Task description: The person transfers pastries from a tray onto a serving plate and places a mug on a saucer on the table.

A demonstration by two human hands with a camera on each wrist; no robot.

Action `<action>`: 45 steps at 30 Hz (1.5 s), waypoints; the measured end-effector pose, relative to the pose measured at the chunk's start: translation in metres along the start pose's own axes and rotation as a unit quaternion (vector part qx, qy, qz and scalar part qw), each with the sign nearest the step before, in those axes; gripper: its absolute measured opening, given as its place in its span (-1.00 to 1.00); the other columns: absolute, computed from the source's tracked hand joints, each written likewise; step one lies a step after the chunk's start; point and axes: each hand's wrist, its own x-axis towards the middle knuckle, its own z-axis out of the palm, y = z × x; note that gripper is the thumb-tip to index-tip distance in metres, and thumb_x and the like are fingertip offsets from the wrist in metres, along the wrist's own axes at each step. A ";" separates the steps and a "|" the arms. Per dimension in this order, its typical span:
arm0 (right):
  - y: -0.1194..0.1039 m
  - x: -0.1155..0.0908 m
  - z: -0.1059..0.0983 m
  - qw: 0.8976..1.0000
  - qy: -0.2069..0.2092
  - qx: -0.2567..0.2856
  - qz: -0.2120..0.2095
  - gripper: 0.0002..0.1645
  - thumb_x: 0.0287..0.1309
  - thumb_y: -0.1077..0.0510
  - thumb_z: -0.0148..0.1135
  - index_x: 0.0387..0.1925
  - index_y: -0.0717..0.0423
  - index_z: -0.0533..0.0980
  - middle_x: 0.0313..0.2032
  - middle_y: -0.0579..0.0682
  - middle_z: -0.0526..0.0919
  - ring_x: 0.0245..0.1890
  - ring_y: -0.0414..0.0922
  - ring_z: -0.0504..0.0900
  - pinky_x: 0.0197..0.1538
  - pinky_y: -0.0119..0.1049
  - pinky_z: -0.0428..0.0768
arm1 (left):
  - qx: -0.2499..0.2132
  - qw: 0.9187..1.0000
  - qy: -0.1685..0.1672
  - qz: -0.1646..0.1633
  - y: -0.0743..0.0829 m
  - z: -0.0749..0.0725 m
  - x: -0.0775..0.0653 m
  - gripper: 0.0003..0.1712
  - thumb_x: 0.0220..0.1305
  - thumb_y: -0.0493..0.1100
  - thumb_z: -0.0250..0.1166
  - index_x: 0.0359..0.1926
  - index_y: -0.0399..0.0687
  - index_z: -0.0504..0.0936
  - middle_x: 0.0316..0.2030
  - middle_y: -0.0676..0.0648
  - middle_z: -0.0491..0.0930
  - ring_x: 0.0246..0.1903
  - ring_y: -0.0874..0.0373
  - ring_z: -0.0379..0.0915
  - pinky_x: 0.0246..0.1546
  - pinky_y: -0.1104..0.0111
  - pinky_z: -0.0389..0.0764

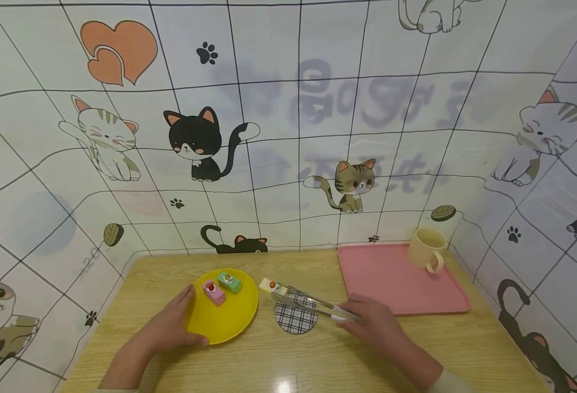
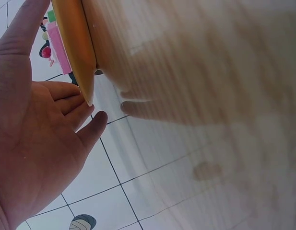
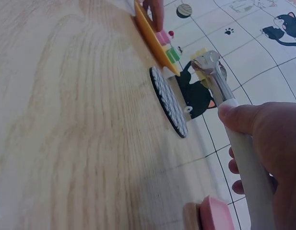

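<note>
A round yellow plate (image 1: 214, 327) stands at the left, with a pink toy cake slice (image 1: 214, 293) and a green one (image 1: 230, 282) on it. My left hand (image 1: 167, 325) touches the plate's left rim, thumb and fingers spread along the edge. In the left wrist view its fingers (image 2: 71, 103) look relaxed by the rim. My right hand (image 1: 374, 322) grips metal tongs (image 1: 313, 307) by their white handles. Between the tongs' tips is a pale yellow toy cake slice (image 1: 271, 286), held in the air just right of the plate; the tips partly hide it in the right wrist view.
Under the tongs lies a round checked coaster (image 1: 295, 322). At the back right, a pink tray (image 1: 381, 278) carries a cream mug (image 1: 427, 248). A cat-printed cloth (image 1: 278, 136) hangs behind and beside the wooden table (image 1: 249, 365).
</note>
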 end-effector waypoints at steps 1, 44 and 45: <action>-0.001 0.002 0.001 1.000 -0.005 -0.001 -0.006 -0.65 0.09 0.11 0.74 -0.07 0.03 0.84 -0.24 -0.26 0.69 -0.34 -0.36 0.54 -0.33 -0.34 0.63 | 0.000 1.000 0.001 0.000 0.000 0.000 0.000 0.67 -0.12 0.37 0.79 0.67 -0.55 0.09 0.69 -0.50 0.00 0.63 -0.53 0.02 0.57 -0.33 0.22; -0.044 0.087 0.073 0.976 -0.195 -0.013 -0.094 -0.68 0.40 -0.05 0.55 0.09 -0.05 0.82 -0.20 -0.25 0.66 -0.31 -0.40 0.52 -0.24 -0.46 0.60 | 0.006 1.000 0.006 0.002 -0.002 0.001 0.001 0.67 -0.12 0.39 0.78 0.66 -0.55 0.10 0.68 -0.52 0.02 0.63 -0.53 0.03 0.56 -0.33 0.24; -0.045 0.088 0.074 0.976 -0.198 -0.016 -0.093 -0.69 0.41 -0.06 0.54 0.08 -0.06 0.82 -0.22 -0.25 0.65 -0.34 -0.40 0.48 -0.28 -0.48 0.56 | 0.006 1.000 0.007 0.003 -0.002 0.001 0.001 0.67 -0.12 0.39 0.78 0.66 -0.56 0.10 0.68 -0.52 0.02 0.62 -0.53 0.03 0.56 -0.34 0.24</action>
